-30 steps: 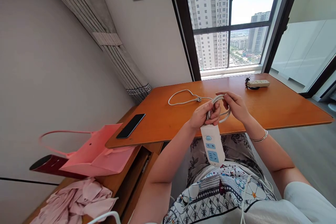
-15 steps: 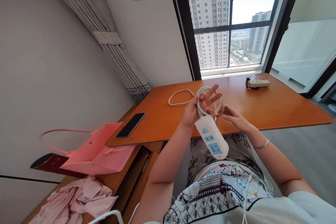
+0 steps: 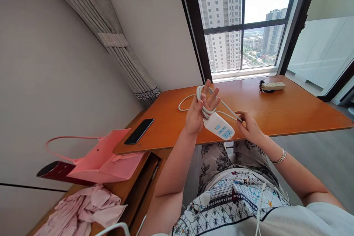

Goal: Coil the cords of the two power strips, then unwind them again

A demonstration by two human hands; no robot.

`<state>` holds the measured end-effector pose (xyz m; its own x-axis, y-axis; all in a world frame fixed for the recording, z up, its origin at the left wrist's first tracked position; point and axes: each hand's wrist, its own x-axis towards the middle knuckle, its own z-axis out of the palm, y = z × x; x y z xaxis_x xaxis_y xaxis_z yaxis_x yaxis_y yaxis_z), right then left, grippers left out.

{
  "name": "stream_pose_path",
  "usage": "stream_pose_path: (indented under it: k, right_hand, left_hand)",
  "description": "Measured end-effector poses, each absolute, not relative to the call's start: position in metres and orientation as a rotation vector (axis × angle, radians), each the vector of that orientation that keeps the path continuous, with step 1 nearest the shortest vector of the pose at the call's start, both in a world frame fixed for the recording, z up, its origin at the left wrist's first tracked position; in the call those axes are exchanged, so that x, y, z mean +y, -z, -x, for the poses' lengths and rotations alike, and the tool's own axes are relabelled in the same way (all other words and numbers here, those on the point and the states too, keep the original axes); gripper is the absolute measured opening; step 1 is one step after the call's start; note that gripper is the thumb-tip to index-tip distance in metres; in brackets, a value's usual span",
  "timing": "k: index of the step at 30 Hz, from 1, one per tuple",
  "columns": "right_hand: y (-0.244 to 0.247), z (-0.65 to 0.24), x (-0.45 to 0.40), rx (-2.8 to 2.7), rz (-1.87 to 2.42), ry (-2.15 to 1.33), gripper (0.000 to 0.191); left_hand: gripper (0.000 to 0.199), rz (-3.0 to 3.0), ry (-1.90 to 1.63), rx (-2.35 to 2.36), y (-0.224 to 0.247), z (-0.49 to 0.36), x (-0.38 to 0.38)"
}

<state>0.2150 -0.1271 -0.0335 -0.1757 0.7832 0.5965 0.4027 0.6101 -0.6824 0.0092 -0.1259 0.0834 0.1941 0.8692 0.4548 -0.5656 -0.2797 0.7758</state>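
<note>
White cable (image 3: 228, 107) is part-coiled around left hand (image 3: 195, 115), fingers spread; right hand (image 3: 251, 128) pinches an uncoiled length near the desk's (image 3: 163, 125) front edge.

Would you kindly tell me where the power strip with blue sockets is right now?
In the head view, the white power strip is right of centre, between the left hand and the right hand, by the near edge of the table.

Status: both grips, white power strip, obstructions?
Left grip: open, white looped cord around it. Right grip: pinching cord. White oblong power strip with blue sockets: tilted, beside left grip. Black rectangular phone: apart, not in the way.
</note>
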Motion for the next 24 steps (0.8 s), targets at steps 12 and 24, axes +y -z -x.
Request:
stream_pose_path:
  k: [12, 24]
  right_hand:
    - [-0.041, -0.219, -0.151, -2.181, 0.522, 0.247, 0.025]
    - [-0.062, -0.206, -0.163, -2.043, 0.844, -0.321, 0.029]
  left_hand:
    - [0.022, -1.437, -1.344, 0.367, -0.071, -0.009, -0.132]
    - [0.034, -1.783, -1.11, 0.617, -0.075, -0.007, -0.142]
